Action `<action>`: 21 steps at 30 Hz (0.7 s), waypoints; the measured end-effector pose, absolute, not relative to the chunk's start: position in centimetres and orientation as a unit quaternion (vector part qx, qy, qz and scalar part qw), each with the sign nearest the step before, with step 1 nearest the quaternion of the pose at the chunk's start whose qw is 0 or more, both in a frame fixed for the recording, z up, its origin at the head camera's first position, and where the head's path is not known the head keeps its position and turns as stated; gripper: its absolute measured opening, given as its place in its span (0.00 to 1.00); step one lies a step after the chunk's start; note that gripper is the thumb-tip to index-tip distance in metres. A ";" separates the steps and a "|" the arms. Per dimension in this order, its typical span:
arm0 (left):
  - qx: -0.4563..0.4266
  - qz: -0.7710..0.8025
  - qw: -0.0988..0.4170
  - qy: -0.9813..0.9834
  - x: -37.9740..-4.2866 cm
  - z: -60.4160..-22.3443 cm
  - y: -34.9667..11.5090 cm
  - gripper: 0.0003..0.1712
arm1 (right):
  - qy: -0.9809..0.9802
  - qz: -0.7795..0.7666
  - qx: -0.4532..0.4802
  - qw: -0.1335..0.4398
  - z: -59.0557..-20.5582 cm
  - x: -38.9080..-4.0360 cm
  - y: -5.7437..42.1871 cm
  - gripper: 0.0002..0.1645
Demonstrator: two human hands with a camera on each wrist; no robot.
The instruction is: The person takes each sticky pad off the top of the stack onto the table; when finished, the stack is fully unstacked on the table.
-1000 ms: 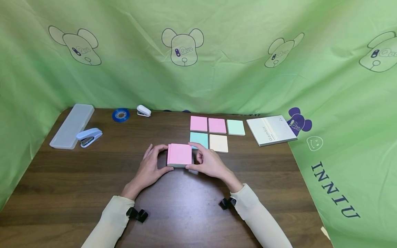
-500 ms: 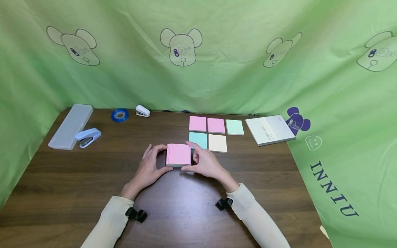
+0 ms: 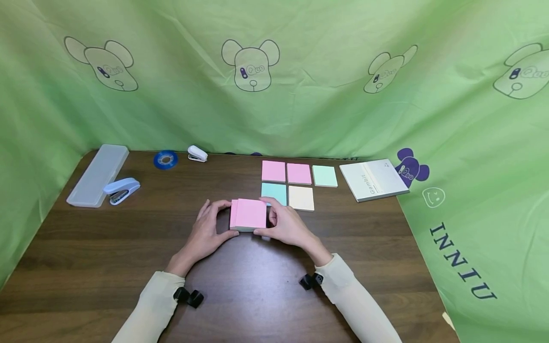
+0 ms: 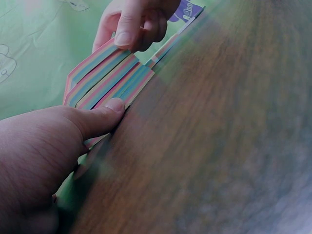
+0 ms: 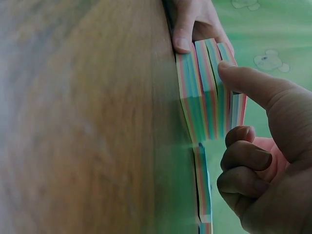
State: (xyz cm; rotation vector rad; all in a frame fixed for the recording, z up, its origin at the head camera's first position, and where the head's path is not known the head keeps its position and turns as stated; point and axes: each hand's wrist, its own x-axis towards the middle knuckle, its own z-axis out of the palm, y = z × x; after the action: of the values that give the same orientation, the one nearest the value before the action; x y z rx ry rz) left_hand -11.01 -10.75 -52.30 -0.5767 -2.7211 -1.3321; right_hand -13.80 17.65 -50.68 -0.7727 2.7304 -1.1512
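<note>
A stack of multicoloured sticky note pads [image 3: 251,213], pink on top, stands on the table between both hands. My left hand [image 3: 207,230] grips the stack's left side, its thumb low on the near edges in the left wrist view. With thumb and index finger, my right hand [image 3: 288,225] pinches the uppermost pad from the right, its other fingers curled in the right wrist view. That top pad sits slightly right of the one beneath. Striped layered edges [image 5: 207,92] show in both wrist views. Behind the right hand lie a blue pad [image 3: 273,193] and a cream pad [image 3: 301,198].
Two pink pads [image 3: 273,171] and a mint pad [image 3: 324,176] form the back row. A white book [image 3: 374,180] lies right. At left are a translucent case [image 3: 97,176], a blue stapler [image 3: 122,190], blue tape [image 3: 165,159] and a small white stapler [image 3: 198,153]. Green cloth [image 3: 180,105] borders the table.
My right hand shifted a little left, then back right. The top pad has slid slightly right over the pad below, whose left strip shows wider. My left hand holds its place.
</note>
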 end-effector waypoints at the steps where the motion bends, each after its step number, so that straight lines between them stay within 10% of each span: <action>1: -0.188 -0.432 0.029 -0.881 -11.0 -52.3 -10.8 0.49 | 0.890 -0.377 -0.253 0.039 -50.5 -13.8 17.7 0.55; 21: -0.187 -0.436 0.030 -0.880 -11.0 -52.3 -10.8 0.49 | 0.897 -0.375 -0.222 0.076 -47.3 -13.1 17.6 0.47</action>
State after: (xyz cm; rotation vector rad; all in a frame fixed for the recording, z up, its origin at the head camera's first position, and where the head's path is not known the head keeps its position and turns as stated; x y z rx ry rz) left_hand -10.97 -10.75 -52.27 -0.5769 -2.7110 -1.3455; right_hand -13.06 17.64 -47.35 -0.6651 2.6890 -1.1238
